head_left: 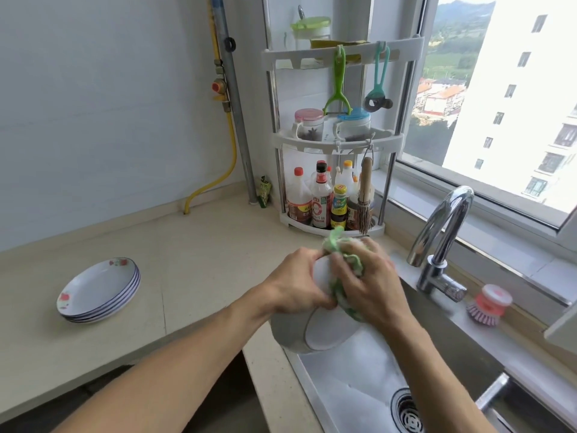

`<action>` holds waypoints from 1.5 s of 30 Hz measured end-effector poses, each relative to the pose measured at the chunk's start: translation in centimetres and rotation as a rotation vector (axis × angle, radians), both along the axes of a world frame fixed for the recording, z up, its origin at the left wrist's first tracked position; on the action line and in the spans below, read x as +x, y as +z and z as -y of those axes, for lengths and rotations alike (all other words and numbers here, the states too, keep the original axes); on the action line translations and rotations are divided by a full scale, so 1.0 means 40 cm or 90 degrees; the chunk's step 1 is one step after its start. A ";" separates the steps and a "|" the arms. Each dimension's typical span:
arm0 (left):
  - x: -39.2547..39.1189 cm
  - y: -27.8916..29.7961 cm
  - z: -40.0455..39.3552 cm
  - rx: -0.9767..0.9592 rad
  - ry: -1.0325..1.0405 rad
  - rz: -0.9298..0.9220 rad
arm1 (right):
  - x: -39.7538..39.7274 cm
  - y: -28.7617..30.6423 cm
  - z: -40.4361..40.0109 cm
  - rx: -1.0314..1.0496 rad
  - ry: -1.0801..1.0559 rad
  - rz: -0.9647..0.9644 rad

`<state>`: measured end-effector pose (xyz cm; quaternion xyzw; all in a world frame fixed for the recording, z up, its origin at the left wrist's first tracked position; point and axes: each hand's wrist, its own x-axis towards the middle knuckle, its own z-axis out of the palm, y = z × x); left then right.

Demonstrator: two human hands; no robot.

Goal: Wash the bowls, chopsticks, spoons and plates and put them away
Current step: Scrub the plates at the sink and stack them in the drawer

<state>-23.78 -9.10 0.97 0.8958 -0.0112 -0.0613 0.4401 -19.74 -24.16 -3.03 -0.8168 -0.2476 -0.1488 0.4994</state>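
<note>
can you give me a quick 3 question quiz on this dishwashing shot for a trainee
1. True or false: the stack of plates sits inside the sink.
2. Which hand presses the green cloth on the bowl? A left B right
3. Fill in: the pink brush lies to the ___ of the faucet.

Key: 1 false, they sit on the counter; 2 B, the right hand, while the left hand holds the bowl; 3 right.

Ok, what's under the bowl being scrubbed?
Under the white bowl, held by the left hand and cloth-wiping right hand, lies the sink floor and drain. Directly beneath is hidden.
</note>
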 end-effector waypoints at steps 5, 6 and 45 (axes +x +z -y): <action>-0.018 -0.028 -0.003 -0.040 0.041 0.046 | 0.016 -0.056 0.005 0.228 -0.026 -0.167; -0.028 -0.026 -0.013 -0.047 0.049 0.047 | 0.020 -0.065 0.008 0.257 -0.038 -0.208; -0.051 -0.016 -0.039 -0.183 0.102 0.036 | -0.035 -0.019 -0.054 0.060 0.066 -0.025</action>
